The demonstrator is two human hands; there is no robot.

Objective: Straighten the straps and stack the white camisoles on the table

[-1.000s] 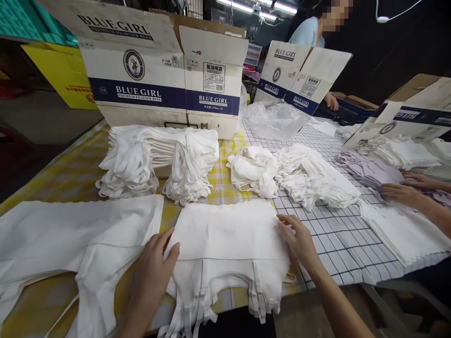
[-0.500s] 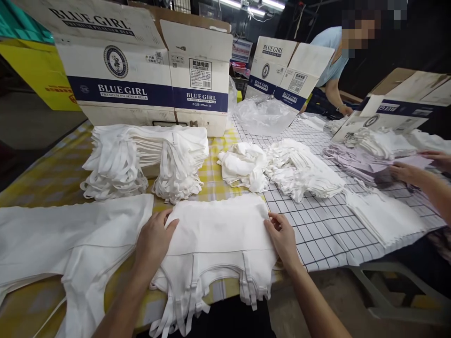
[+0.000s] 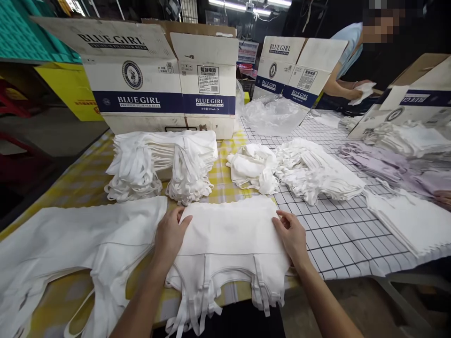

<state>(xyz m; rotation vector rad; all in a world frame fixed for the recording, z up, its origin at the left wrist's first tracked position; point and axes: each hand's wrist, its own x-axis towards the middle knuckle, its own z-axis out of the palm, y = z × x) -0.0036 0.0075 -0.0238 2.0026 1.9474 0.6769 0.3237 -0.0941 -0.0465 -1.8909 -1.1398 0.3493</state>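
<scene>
In front of me a white camisole [image 3: 230, 230] lies flat, its straps hanging toward me over the table's near edge. More white fabric layers show beneath it. My left hand [image 3: 171, 234] holds its left side edge between thumb and fingers. On the opposite side, my right hand [image 3: 291, 237] pinches the right edge the same way. To the left, larger white garment pieces [image 3: 73, 234] are spread in a loose layered pile. Just beyond my hands sits a tall folded stack of white strappy tops [image 3: 162, 162], straps drooping at its front.
Crumpled white garments [image 3: 252, 169] and a fanned white pile [image 3: 317, 171] lie beyond, near lilac fabric [image 3: 387, 162]. Beer cartons [image 3: 148, 80] stand at the back beside clear plastic [image 3: 275, 115]. A person [image 3: 347, 51] handles white cloth; another hand [image 3: 442, 198] shows at right.
My view has swung slightly left, so everything sits further right. Both my hands keep their hold on the camisole. The person at the back now has white cloth raised; the neighbour's hands have mostly left view.
</scene>
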